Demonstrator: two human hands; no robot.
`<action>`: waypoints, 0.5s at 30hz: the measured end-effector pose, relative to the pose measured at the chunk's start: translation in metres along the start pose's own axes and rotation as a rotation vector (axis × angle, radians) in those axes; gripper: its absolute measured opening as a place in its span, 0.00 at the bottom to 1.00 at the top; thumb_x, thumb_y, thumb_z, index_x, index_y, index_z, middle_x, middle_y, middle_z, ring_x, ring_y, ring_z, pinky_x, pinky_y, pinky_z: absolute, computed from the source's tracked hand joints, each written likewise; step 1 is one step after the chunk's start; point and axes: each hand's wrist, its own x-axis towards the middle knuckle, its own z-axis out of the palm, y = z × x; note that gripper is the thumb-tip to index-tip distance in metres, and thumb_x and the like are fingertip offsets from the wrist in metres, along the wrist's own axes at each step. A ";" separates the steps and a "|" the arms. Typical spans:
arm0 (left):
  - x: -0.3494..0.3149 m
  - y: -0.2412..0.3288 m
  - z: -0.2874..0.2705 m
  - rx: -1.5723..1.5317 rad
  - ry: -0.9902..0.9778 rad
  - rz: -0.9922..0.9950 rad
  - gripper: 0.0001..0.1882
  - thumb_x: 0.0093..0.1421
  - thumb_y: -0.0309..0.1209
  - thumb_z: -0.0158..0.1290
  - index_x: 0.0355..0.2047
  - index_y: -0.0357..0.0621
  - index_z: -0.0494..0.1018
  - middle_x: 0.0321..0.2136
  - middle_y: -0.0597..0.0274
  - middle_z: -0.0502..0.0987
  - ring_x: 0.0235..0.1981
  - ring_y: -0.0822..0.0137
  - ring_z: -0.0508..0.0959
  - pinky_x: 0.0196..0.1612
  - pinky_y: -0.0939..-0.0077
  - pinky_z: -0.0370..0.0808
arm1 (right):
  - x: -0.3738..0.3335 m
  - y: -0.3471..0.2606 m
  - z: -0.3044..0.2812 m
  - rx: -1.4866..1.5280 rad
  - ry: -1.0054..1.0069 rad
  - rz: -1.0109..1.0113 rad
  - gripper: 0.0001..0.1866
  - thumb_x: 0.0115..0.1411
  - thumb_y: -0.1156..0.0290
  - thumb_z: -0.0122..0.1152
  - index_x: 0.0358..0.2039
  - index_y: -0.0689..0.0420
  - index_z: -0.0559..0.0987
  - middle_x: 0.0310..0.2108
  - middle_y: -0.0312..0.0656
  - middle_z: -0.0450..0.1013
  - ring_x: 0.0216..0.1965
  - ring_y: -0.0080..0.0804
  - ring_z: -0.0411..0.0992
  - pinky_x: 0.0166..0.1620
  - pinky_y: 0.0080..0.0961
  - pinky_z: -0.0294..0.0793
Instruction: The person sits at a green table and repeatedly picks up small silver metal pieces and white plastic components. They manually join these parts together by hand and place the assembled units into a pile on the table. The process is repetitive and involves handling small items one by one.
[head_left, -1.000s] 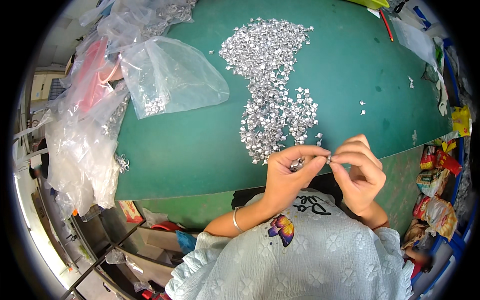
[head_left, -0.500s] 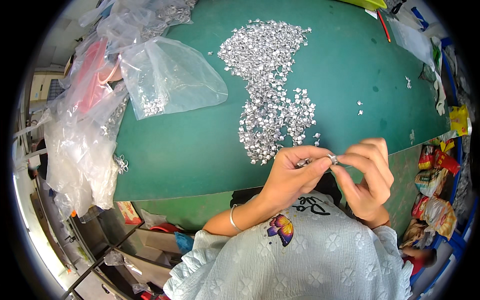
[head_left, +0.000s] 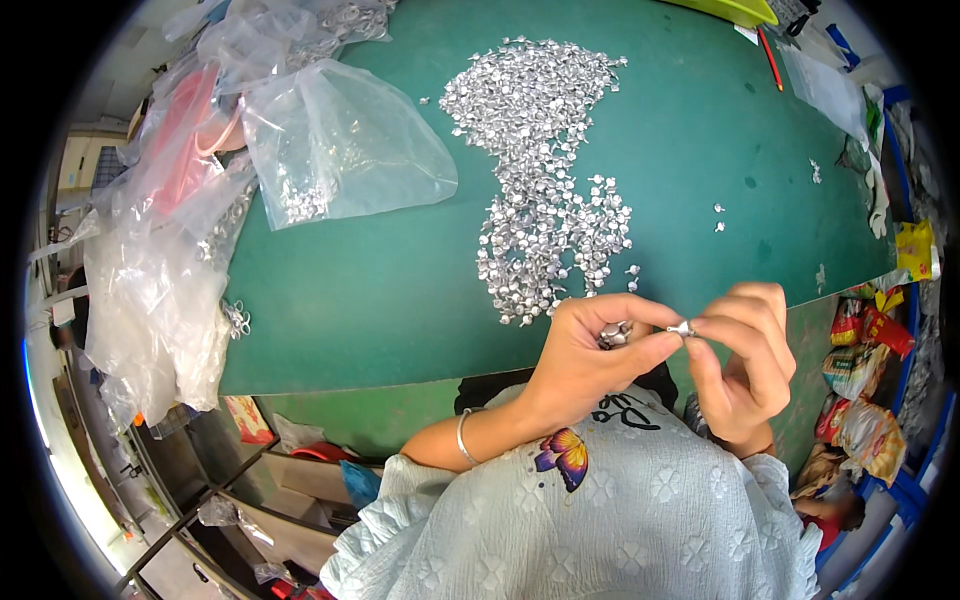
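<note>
Head view: left hand (head_left: pixel 585 350) and right hand (head_left: pixel 748 365) pinch a metal piece (head_left: pixel 682 328); clear bag (head_left: pixel 375 140) holds parts (head_left: pixel 304 205).

The flat table (head_left: pixel 380 290) I have on the head view is deep teal green with a few darker blotches, and against it the spread heap of small round-headed metal pieces (head_left: pixel 535 110) reads bright silver-grey, as does the thin metal bangle (head_left: pixel 462 440). I see the ruffled textile top (head_left: pixel 640 510) as pale grey-blue with a tone-on-tone flower pattern, black lettering and a butterfly print (head_left: pixel 563 458) in orange, yellow and purple. Farther out, I make out a red pencil (head_left: pixel 770 60), a yellow-green plastic tray (head_left: pixel 735 10) and a crumpled blue plastic bag (head_left: pixel 360 485).
</note>
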 end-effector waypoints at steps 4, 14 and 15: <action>0.000 0.001 0.002 0.086 -0.005 0.080 0.06 0.52 0.20 0.53 0.32 0.33 0.74 0.12 0.76 0.61 0.13 0.86 0.57 0.15 0.89 0.53 | -0.001 -0.001 -0.001 0.009 0.001 -0.014 0.13 0.37 0.82 0.63 0.27 0.63 0.75 0.25 0.42 0.70 0.26 0.37 0.65 0.30 0.28 0.64; 0.002 -0.003 0.005 0.136 0.016 0.107 0.07 0.51 0.19 0.53 0.32 0.36 0.75 0.13 0.77 0.61 0.14 0.86 0.57 0.17 0.89 0.52 | -0.006 0.000 -0.002 0.027 0.043 0.011 0.11 0.38 0.83 0.63 0.26 0.63 0.75 0.25 0.42 0.71 0.26 0.37 0.65 0.31 0.28 0.64; 0.004 -0.002 0.006 0.172 0.046 0.086 0.07 0.51 0.20 0.54 0.32 0.38 0.75 0.13 0.78 0.61 0.15 0.86 0.56 0.17 0.89 0.52 | -0.007 0.005 -0.002 0.040 0.059 0.032 0.10 0.39 0.83 0.62 0.25 0.63 0.75 0.25 0.42 0.71 0.27 0.37 0.66 0.31 0.27 0.64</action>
